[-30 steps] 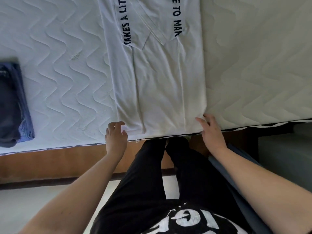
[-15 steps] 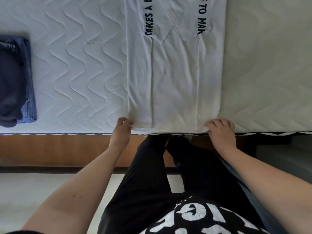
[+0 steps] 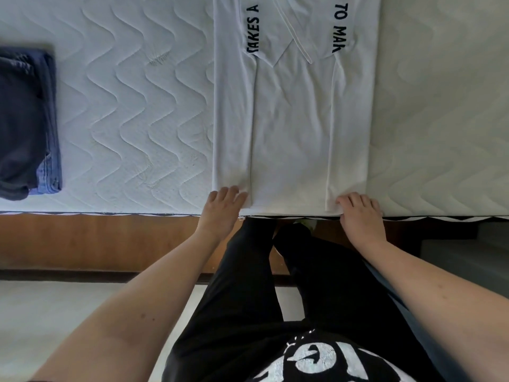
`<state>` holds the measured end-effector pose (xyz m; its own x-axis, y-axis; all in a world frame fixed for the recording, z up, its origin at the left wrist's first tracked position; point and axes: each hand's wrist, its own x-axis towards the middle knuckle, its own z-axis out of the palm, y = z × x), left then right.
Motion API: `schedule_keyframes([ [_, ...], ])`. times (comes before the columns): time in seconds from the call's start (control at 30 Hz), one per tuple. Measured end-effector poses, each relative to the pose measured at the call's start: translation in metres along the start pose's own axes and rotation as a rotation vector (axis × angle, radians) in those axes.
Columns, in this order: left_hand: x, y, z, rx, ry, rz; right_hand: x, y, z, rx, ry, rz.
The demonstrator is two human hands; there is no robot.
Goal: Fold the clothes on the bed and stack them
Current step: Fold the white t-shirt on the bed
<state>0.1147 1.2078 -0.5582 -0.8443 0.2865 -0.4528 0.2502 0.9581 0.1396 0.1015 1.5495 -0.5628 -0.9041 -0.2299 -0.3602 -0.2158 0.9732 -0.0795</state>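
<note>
- Both hands now sit on the near hem of the white T-shirt [image 3: 294, 128], where a second ago they were only reaching toward its two lower corners.
- At the hem's left corner, the left hand [image 3: 221, 213] lies with its fingers fairly straight and slightly spread, tips resting on the cloth.
- Over the right corner, the right hand [image 3: 360, 213] has its fingers curled down onto the hem; whether it pinches the cloth or only presses it, I cannot tell.
- Lying flat on the bed [image 3: 132, 114], the shirt has both sides already turned in to make a long narrow panel, its hem along the mattress edge nearest the person.
- Black lettering shows on the turned-in sleeves at the far end, cut off by the frame's top.
- Judging from this, the next step is likely to lift the hem and carry it toward the collar, halving the shirt's length.
- Count: one white T-shirt being folded.
- Count: one stack of folded dark clothes [image 3: 26, 122] at the far left of the bed, well apart from the shirt; it seems to hold a dark grey garment on top of blue denim, so probably two pieces.
- Count: two hands and two bare forearms in view.
</note>
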Motion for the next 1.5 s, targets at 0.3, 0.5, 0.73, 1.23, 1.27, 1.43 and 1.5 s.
schedule_keyframes([
  [0.3,0.009,0.009,-0.014,-0.065,0.058,0.164,0.0,-0.003,-0.004,0.031,-0.026,0.027],
  [0.5,0.006,0.014,-0.012,-0.1,0.037,0.153,0.0,-0.005,-0.005,-0.017,-0.015,-0.018],
  [0.73,0.002,0.007,-0.004,-0.013,0.046,0.156,0.007,-0.012,0.003,-0.062,-0.031,-0.06],
  [1.23,-0.019,-0.033,-0.001,-0.157,-0.042,-0.031,0.012,0.011,0.001,0.004,-0.001,-0.157],
  [1.27,-0.019,-0.033,-0.003,-0.117,-0.035,-0.015,0.013,0.012,0.0,-0.005,-0.002,-0.16],
  [1.43,-0.021,-0.039,-0.005,-0.035,-0.021,0.016,0.015,0.011,-0.006,-0.022,-0.051,-0.151],
  [1.5,-0.022,-0.039,-0.006,-0.026,-0.018,0.012,0.015,0.01,-0.008,-0.026,-0.073,-0.148],
])
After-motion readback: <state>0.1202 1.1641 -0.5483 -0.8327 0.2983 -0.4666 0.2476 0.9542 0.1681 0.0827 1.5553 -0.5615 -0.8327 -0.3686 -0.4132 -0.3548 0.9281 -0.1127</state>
